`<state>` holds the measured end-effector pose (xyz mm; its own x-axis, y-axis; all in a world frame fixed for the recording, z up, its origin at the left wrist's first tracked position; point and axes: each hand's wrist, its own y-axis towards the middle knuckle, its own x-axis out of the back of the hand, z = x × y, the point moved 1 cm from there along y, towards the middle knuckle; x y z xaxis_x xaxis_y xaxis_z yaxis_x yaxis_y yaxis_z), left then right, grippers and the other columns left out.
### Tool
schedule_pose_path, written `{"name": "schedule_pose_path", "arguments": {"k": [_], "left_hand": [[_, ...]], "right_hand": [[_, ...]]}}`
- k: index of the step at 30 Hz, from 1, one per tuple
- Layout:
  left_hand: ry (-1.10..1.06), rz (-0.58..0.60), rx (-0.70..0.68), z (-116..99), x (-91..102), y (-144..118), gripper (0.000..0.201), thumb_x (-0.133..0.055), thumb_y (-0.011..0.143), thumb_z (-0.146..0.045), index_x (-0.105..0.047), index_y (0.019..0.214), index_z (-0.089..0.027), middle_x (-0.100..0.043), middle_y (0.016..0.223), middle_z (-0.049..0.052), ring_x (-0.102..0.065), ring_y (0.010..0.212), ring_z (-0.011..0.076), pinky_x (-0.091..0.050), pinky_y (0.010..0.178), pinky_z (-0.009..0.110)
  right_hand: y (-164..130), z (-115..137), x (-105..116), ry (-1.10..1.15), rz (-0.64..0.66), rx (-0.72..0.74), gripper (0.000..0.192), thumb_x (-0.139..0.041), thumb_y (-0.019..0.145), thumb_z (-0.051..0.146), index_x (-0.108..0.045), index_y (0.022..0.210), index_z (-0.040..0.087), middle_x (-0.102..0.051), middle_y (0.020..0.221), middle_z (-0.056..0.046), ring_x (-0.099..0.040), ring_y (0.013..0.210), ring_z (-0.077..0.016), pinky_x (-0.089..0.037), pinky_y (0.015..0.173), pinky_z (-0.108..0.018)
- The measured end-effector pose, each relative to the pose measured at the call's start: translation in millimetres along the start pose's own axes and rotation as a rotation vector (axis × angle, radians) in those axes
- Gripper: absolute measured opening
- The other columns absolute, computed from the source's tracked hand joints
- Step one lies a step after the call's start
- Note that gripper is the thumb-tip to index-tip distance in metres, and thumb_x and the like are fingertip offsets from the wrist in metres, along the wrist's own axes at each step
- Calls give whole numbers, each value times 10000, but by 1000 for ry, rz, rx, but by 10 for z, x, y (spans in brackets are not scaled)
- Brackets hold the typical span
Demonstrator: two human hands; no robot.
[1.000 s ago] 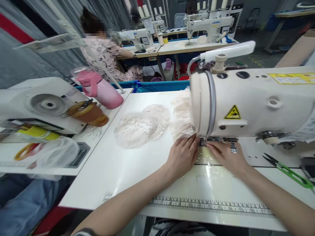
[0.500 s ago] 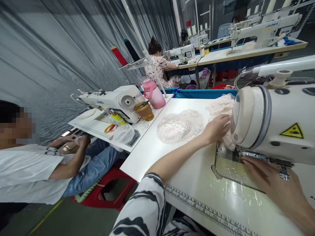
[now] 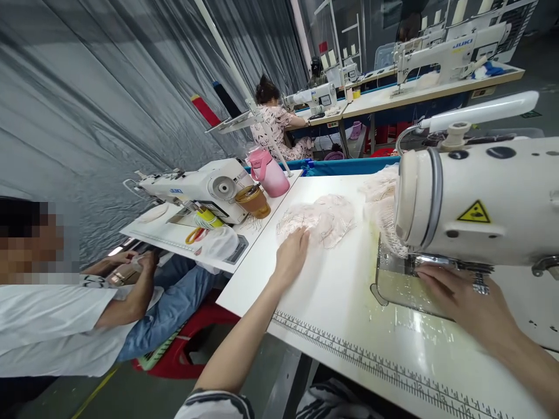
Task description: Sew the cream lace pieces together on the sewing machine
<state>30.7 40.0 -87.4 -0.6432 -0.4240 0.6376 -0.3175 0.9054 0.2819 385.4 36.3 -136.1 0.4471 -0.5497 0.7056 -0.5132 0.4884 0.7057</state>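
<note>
My left hand (image 3: 292, 254) lies flat on the white table (image 3: 332, 291), its fingertips touching the near edge of a pile of cream lace pieces (image 3: 321, 220). My right hand (image 3: 463, 294) rests on the shiny metal plate (image 3: 395, 288) below the head of the white sewing machine (image 3: 476, 198), fingers close to the needle area; whether it presses cloth there is unclear. More lace (image 3: 382, 201) is bunched behind and to the left of the machine head.
A second sewing machine (image 3: 196, 185), a pink bottle (image 3: 268, 173), a brown cup (image 3: 252, 201) and a plastic bag (image 3: 216, 243) stand on the table to the left. A seated person (image 3: 65, 314) is at far left, another person (image 3: 275, 125) sews farther back. A printed ruler (image 3: 393, 378) runs along the table's front edge.
My left hand has left the cloth at the needle, passed the lace beside the machine head, and come down at the lace pile on the left. The view has swung left.
</note>
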Motion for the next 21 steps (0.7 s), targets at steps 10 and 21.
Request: {"name": "schedule_pose_path", "arguments": {"k": [10,21], "left_hand": [[-388,187,-171,-397,73,-127,533,-280,966,-527,-661,1064,-167,-699,1024,80,-643,1012,244,-527,861,380],[251,592,-867,-1139,-687,-761,284,-463,925,-234,-552,1190,-180,-615,1211,94,-572,1130,228,-524,910,388]], "right_hand": [[44,39,33,103,27,-200,190,-513,899,256,-699,935,245,-730,844,-14,-644,667,-159,-434,623,-305],[152,108,214,138,215,-144,370,-453,881,148,-628,1157,322,-706,1064,13,-651,911,-149,-480,816,-296]]}}
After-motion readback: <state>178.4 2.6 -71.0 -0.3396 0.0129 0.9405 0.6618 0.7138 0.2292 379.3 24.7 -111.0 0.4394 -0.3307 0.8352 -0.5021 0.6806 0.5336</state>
